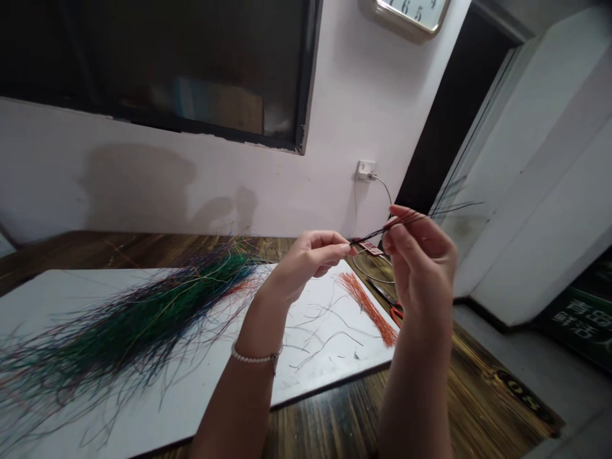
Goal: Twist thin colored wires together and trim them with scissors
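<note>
A thin bundle of dark wires (pixel 370 237) stretches between my two hands above the table. My left hand (pixel 318 254) pinches one end of it between thumb and fingers. My right hand (pixel 418 252) grips the bundle further along, and loose wire ends fan out past its fingers to the right. Below, a bundle of orange wires (pixel 368 309) lies on a white board (pixel 329 376), with several loose dark wires (pixel 318 331) beside it. A large tangled heap of green, blue and purple wires (pixel 157 312) covers the board's left part.
Scissors with orange handles (pixel 396 313) lie partly hidden behind my right forearm. A white cable (pixel 382 182) runs from the wall socket (pixel 366 171) towards the wooden table (pixel 478 376). A red card (pixel 370 248) lies behind my hands. A clock (pixel 414 14) hangs above.
</note>
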Demonstrator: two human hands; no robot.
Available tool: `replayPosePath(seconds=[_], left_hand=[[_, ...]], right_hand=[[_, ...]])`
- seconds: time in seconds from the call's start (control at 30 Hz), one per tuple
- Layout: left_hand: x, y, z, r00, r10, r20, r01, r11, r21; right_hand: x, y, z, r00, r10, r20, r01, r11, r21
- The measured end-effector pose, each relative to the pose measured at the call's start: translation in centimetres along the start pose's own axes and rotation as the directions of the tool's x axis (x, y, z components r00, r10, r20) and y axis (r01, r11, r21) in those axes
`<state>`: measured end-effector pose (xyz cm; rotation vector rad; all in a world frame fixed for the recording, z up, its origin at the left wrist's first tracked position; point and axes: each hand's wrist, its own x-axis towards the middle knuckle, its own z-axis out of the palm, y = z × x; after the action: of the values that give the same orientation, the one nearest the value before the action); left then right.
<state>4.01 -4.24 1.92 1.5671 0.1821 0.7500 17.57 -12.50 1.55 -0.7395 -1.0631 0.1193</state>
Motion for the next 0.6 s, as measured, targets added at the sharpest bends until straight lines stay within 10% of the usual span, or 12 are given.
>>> replayPosePath(seconds=[0.2, 0.6], left_hand=[[-0.5, 0.6, 1.0, 0.999, 0.032, 0.026, -0.031, 0.998, -0.048], [0.1, -0.2, 1.4, 0.994, 0.104, 0.045, -0.105, 0.994, 0.027]], right_hand=[[-0.3, 0.0, 0.4, 0.963, 0.08, 0.258, -0.088, 0.996, 0.021], [-0.1, 0.3, 0.3, 0.984, 0.081, 0.158, -0.082, 0.997, -0.003]])
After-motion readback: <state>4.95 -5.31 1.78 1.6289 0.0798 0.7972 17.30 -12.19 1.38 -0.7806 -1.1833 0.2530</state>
